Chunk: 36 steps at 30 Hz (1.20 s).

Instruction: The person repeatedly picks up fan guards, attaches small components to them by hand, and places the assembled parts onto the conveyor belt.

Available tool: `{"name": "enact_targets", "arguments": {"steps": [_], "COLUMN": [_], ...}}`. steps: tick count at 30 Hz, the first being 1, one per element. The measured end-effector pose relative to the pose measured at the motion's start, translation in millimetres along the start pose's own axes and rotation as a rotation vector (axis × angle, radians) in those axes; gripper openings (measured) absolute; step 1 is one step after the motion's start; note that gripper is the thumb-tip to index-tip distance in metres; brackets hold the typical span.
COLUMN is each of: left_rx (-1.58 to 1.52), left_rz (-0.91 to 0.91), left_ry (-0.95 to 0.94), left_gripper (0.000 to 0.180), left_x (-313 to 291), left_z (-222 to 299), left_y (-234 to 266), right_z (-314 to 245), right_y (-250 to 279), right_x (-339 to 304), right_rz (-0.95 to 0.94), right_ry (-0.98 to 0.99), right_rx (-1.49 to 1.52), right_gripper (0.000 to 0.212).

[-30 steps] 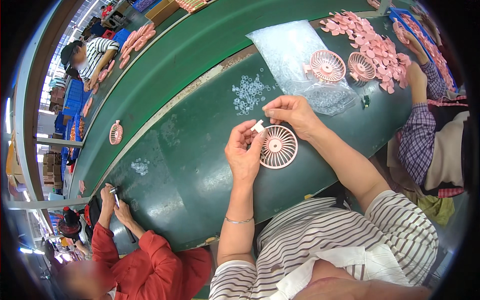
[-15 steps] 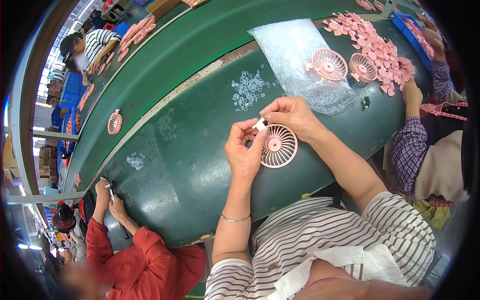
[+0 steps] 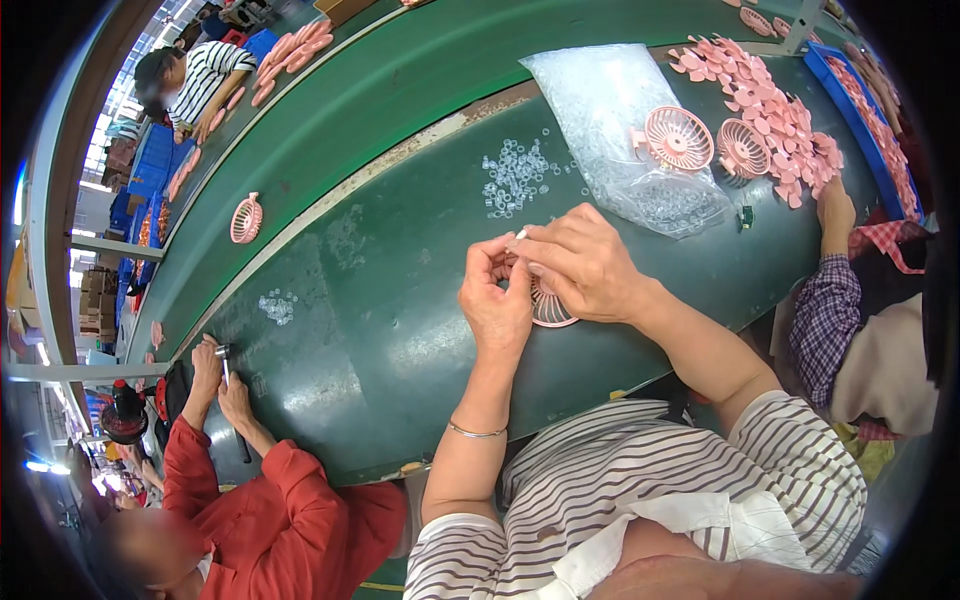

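My left hand (image 3: 495, 300) is closed, thumb and fingers pinching the neck side of a round pink slatted fan cover (image 3: 552, 308). From the right, my right hand (image 3: 590, 268) reaches over the cover and hides most of it. Between the fingertips of both hands a small white plastic part (image 3: 521, 235) shows only its tip; how it sits against the cover is hidden. Beyond my hands lies a scatter of small clear plastic rings (image 3: 513, 175).
A clear plastic bag of rings (image 3: 610, 120) bears a pink fan cover (image 3: 679, 138); another cover (image 3: 743, 149) lies beside pink fan blades (image 3: 765, 110). A small green circuit board (image 3: 746, 217) lies near. A red-sleeved person at left holds a hammer (image 3: 224, 362); another person's hand (image 3: 835, 208) touches the blades.
My right hand has moved down and left over the fan cover, hiding more of it and the white part. The head view has shifted slightly.
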<state>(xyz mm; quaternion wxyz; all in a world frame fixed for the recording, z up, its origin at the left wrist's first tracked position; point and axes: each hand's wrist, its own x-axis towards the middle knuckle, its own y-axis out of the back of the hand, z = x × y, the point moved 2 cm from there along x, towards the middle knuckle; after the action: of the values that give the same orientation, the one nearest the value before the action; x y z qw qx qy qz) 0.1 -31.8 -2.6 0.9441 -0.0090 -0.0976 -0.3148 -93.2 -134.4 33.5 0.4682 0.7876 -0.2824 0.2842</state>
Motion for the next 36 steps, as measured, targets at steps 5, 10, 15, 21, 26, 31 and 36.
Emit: {"name": "enact_targets", "arguments": {"steps": [5,10,15,21,26,31,36], "left_rx": [-0.200,-0.111,-0.072,-0.205,-0.182,-0.131,-0.379], "left_rz": [-0.012,-0.101,-0.137,-0.117,-0.112,-0.049,0.252], "left_ry": [0.060,0.078,0.018,0.074,0.039,-0.017,0.088], "left_gripper": [0.029,0.039,0.034,0.031,0.029,0.029,0.030], "left_x": [2,5,6,8,7,11,37], "left_z": [6,1,-3,-5,-2,2,3], "left_y": [-4,1,4,3,4,10,43], "right_z": [12,22,28,26,27,45,67], "right_y": [-1,-7,-13,-19,-20,-19,-9], "right_x": [-3,-9,-12,-13,-14,-18,-19], "right_rz": [0.047,-0.101,-0.006,-0.051,-0.066,0.082,0.183], "right_ry": [-0.369,-0.525,-0.658,-0.800,-0.965,-0.940,-0.675], "right_rx": [0.301,0.457,0.776,1.145,1.318,0.875,0.076], "right_gripper": [0.029,0.033,0.028,0.035,0.038,0.028,0.011]}}
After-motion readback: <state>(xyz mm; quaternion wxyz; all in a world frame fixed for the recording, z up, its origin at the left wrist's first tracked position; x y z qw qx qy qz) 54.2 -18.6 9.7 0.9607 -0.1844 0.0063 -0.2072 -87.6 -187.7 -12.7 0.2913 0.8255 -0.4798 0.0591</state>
